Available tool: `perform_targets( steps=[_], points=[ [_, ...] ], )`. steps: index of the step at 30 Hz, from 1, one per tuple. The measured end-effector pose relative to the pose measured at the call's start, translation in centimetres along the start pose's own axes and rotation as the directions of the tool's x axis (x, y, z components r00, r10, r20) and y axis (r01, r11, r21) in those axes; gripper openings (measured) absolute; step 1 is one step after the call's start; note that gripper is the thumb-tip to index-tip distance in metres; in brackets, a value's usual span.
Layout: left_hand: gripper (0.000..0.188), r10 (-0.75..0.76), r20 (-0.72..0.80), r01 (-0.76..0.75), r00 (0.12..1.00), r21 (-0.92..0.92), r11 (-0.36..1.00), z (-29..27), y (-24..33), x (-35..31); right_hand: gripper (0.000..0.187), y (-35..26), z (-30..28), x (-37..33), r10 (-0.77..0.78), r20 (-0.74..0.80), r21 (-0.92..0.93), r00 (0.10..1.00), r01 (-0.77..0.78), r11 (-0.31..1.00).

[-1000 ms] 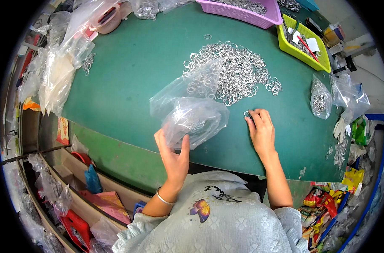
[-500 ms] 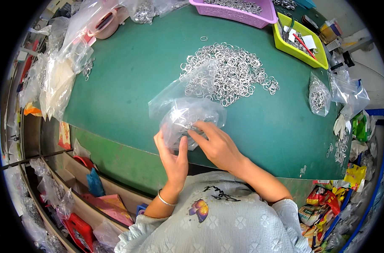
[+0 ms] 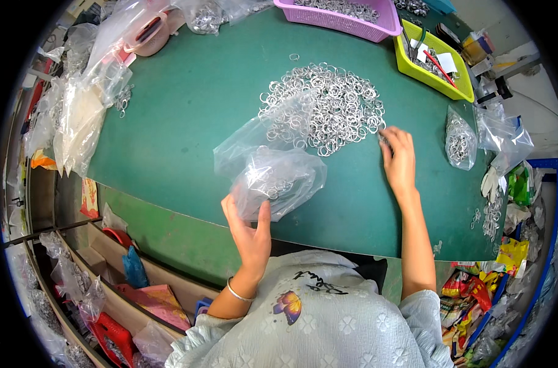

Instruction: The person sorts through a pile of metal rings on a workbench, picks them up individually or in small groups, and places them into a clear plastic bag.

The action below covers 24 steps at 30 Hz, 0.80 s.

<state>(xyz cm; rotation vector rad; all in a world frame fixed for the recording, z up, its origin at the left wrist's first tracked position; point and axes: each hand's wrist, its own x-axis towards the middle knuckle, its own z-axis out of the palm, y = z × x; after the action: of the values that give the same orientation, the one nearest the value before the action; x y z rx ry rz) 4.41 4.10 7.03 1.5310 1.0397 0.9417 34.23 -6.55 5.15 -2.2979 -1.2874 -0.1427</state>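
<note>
A heap of small silver metal rings [image 3: 328,104] lies spread on the green table [image 3: 187,116]. My left hand [image 3: 248,230] holds the lower edge of a clear plastic bag [image 3: 279,178] with a few rings inside it, near the table's front edge. My right hand [image 3: 398,156] rests palm down on the table at the heap's right edge, fingertips touching the outermost rings. Whether it grips any ring is not visible.
A purple basket [image 3: 352,15] and a yellow-green tray [image 3: 435,58] stand at the back. A filled bag of rings [image 3: 460,141] lies at the right. Plastic bags [image 3: 76,116] pile up at the left. Shelves with clutter [image 3: 125,294] sit below the table's front edge.
My right hand left the bag's mouth and moved right and away from me to the heap's right edge. The left hand still holds the bag in the same place.
</note>
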Motion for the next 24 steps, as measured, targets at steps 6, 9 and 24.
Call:
perform_targets(
  steps=[6, 9, 24],
  points=[
    [0.048, 0.007, -0.002, -0.007, 1.0, -0.024, 1.0, 0.1, 0.1, 0.1, 0.013, -4.3, -3.1, -3.4, 0.024, 0.045, 0.33, 0.999, -0.037, 0.943],
    [0.047, 0.0, 0.002, 0.0, 1.0, -0.03, 1.0, 0.2, 0.3, 0.0, 0.016, -3.1, -3.2, -4.4, 0.274, 0.112, 0.573, 0.955, -0.287, 0.768],
    [0.047, 0.025, 0.007, -0.026, 1.0, 0.024, 0.999, 0.2, 0.3, 0.1, 0.018, -6.1, -4.7, -5.4, 0.258, 0.566, 0.773, 0.783, -0.613, 0.162]
  ],
)
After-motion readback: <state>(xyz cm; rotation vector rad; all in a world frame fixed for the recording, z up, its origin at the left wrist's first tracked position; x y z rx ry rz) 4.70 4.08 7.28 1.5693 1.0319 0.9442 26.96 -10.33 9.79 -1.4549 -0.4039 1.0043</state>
